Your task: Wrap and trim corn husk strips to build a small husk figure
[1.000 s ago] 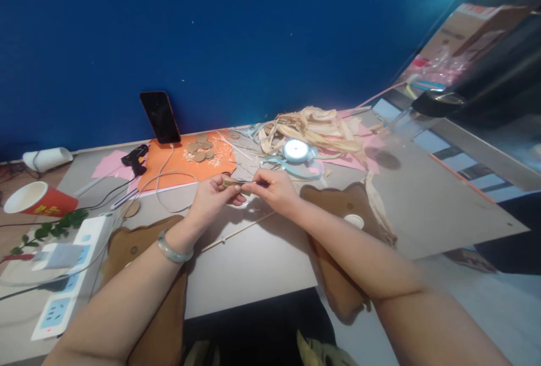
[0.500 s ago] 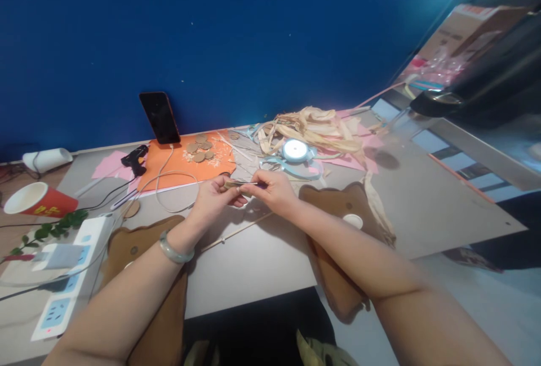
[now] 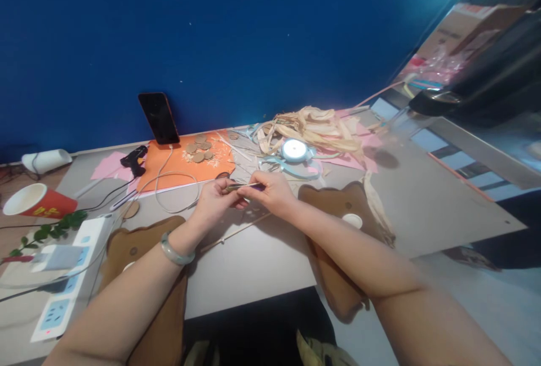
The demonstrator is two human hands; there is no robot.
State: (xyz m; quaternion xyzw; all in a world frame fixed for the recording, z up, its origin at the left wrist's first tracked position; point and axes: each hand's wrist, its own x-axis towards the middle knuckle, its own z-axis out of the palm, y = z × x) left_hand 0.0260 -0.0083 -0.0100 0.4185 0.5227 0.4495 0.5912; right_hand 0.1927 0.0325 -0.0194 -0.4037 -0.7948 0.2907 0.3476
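My left hand [image 3: 214, 200], with a pale bangle on its wrist, pinches a small flat tan piece [image 3: 232, 188] above the table. My right hand [image 3: 273, 192] meets it there, fingers closed on a slim tool with a dark purple part [image 3: 258, 187]. Fingers cover most of both items, so their exact kinds stay unclear. Just below the hands, a thin stick [image 3: 240, 232] lies on the grey board. Brown bear-shaped pads rest under my forearms, a left pad [image 3: 169, 287] and a right pad [image 3: 325, 225].
Wooden discs [image 3: 198, 157] lie on orange paper [image 3: 169, 172], near a black glue gun [image 3: 135, 160] and a propped phone [image 3: 158, 118]. Dried husk strips [image 3: 313, 126] lie behind a pale blue round device [image 3: 295, 151]. At left are a power strip [image 3: 63, 287] and a paper cup [image 3: 42, 201].
The flat piece between my fingers has tilted and now appears more edge-on. Both hands stay in nearly the same place.
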